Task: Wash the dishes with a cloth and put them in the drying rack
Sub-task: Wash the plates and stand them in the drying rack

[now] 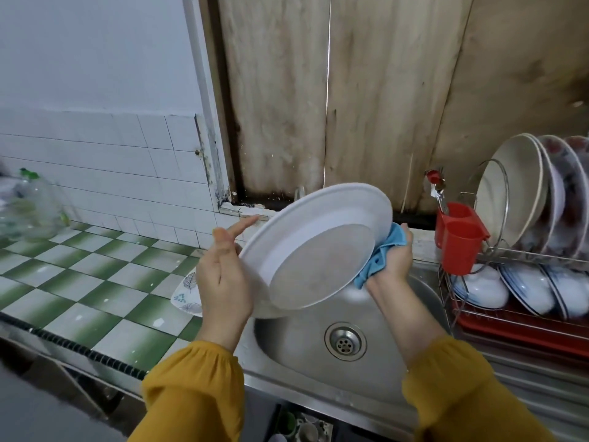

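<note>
The left hand grips the tilted white plate by its left rim; the right hand, clutching the blue cloth against its right rim, is nearer the drying rack at frame right.

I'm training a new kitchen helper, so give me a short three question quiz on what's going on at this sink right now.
1. True or false: the left hand holds the white plate above the sink.
2. Which hand holds the blue cloth against the plate's rim? A: left hand. B: right hand.
3. Fill in: the drying rack stands on the sink's ____ side.
Key: 1 true; 2 B; 3 right.
</note>
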`<state>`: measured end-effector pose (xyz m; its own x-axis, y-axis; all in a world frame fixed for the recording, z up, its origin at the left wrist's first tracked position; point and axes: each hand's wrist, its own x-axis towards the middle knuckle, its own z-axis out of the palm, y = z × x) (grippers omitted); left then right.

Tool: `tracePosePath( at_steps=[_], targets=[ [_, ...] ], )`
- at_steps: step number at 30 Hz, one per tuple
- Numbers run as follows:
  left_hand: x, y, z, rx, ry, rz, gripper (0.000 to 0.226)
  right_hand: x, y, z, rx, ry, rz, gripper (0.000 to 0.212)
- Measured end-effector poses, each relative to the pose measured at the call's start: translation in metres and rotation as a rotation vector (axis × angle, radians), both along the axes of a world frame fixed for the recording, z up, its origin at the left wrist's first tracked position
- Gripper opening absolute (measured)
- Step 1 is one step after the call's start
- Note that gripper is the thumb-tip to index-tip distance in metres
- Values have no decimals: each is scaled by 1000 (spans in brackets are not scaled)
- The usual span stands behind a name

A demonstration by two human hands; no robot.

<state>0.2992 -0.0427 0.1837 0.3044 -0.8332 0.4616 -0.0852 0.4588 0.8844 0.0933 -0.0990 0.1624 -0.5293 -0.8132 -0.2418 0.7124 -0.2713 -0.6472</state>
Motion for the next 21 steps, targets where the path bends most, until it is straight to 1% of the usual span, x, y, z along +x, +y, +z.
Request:
tracePosePath(
  at_steps=[1, 2, 3, 4, 5, 6, 7, 8, 10, 12, 14, 16, 18, 19, 21],
  targets=[
    [2, -6, -2, 165, -22, 75, 63, -2, 0, 0, -44, -18, -10, 38],
    [5, -13, -2, 344, -12, 102, 65, -6, -1, -1, -83, -37, -9, 38],
    [8, -18, -1, 526, 42, 66, 61, -9, -1, -3, -115, -42, -1, 39],
    [11, -20, 2, 703, 125, -26, 52, -15, -1, -6, -132, -23, 20, 41],
    [13, -19, 4, 860, 217, -166, 41, -20, -1, -8, -146, 5, 67, 43],
    [15, -19, 6, 971, 312, -314, 33, -27, 0, -10, -165, 29, 136, 45],
    [18, -20, 6, 1022, 420, -435, 30, -34, 1, -9, -186, 76, 226, 47],
    [20, -20, 6, 1023, 537, -508, 31, -41, 1, -9, -194, 151, 310, 46],
    [23, -24, 4, 985, 724, -545, 33, -51, 1, -7, -189, 337, 511, 45],
    [23, -25, 3, 966, 790, -516, 28, -63, -5, -11, -121, 657, 644, 48],
    [20, -27, -2, 928, 764, -464, 20, -67, -5, -13, -65, 975, 735, 39],
    [17, -26, -4, 888, 731, -419, 17, -64, -1, -15, 2, 1242, 863, 28],
    [14, -27, -7, 841, 720, -387, 21, -55, 0, -21, 40, 1485, 956, 20],
    [11, -28, -8, 818, 705, -370, 25, -47, 1, -26, 54, 1583, 952, 18],
    [7, -29, -11, 768, 674, -320, 29, -30, 3, -37, 74, 1811, 875, 25]
  ],
)
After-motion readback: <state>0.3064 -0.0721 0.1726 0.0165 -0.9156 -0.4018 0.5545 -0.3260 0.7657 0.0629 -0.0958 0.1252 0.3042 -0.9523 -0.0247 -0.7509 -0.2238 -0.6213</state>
